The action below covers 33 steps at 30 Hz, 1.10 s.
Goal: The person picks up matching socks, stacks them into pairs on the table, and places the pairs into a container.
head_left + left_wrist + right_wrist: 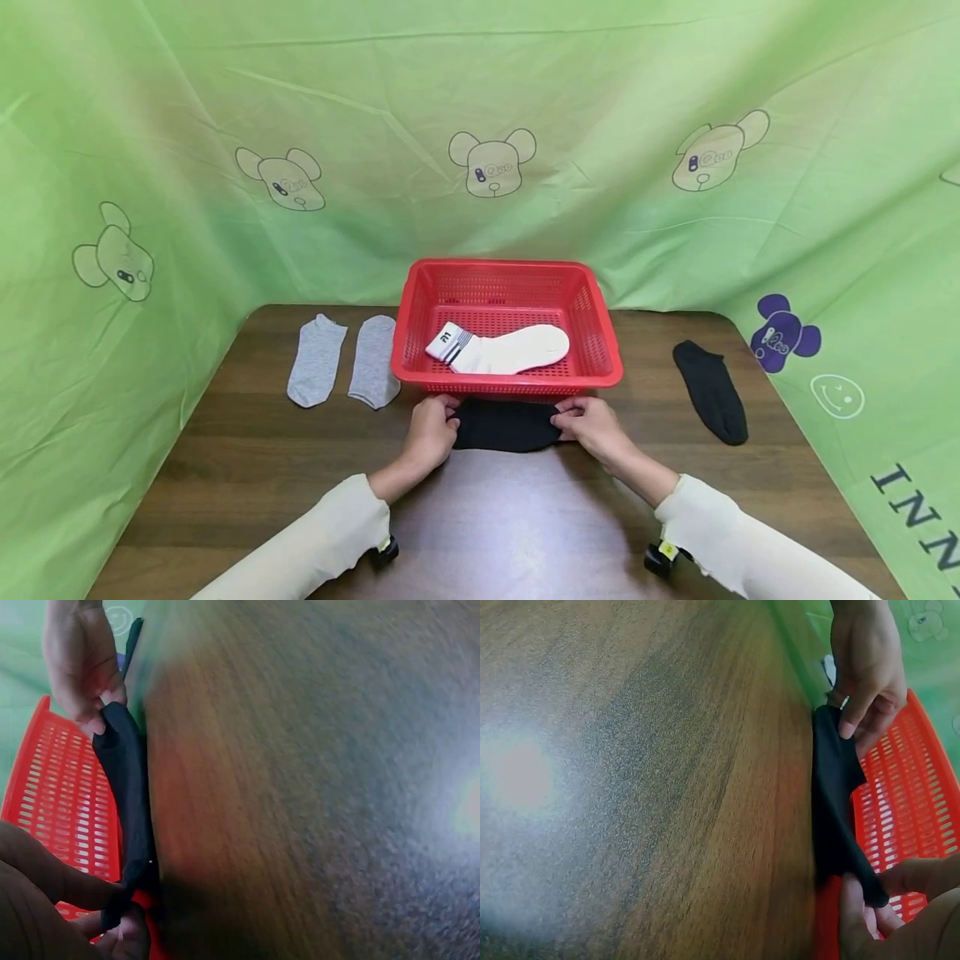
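Note:
A black sock (504, 426) is stretched sideways just in front of the red basket (507, 383). My left hand (432, 433) pinches its left end between thumb and fingers, and my right hand (592, 425) pinches its right end. Both wrist views show the sock (131, 791) held along the basket's perforated side, thumb and fingers closed on each end. Inside the basket lies a white sock (517, 350) with dark stripes at the cuff. Off to the right, a second black sock (710, 392) lies flat on the table.
Two grey socks, one farther left (317, 361) and one beside the basket (374, 362), lie on the brown wooden table (247, 467). A green curtain (405, 100) with bear heads printed on it encloses the table's back and sides.

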### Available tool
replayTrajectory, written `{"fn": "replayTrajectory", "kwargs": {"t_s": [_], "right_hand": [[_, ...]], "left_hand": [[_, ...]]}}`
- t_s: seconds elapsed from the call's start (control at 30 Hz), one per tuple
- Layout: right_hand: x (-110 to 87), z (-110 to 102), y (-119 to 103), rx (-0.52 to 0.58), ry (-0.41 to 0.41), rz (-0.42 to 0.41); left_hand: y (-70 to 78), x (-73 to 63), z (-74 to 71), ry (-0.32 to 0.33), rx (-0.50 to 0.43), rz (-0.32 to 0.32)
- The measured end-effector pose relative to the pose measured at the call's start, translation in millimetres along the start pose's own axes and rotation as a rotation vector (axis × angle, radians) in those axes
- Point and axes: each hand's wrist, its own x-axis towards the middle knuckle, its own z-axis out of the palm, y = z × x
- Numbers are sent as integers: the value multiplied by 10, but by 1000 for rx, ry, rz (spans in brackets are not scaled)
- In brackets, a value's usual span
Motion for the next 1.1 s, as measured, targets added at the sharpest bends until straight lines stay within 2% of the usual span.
{"fn": "replayTrajectory", "kwargs": {"t_s": [0.13,0.37,0.47,0.57,0.77,1.0,1.1], "right_hand": [[22,27,-19,-60,26,8],[92,29,10,-217,93,-58],[118,16,49,-276,112,-96],[141,5,96,-354,136,-149],[160,-4,160,-505,187,-236],[141,-35,172,-494,167,-243],[103,-101,156,-493,147,-226]], "left_hand": [[-22,0,25,24,43,39],[-61,-35,72,75,179,163],[-68,-54,102,96,231,197],[-58,-64,118,97,256,200],[-26,-69,123,60,275,174],[-37,-86,149,94,326,220],[-35,-110,142,106,383,237]]}}
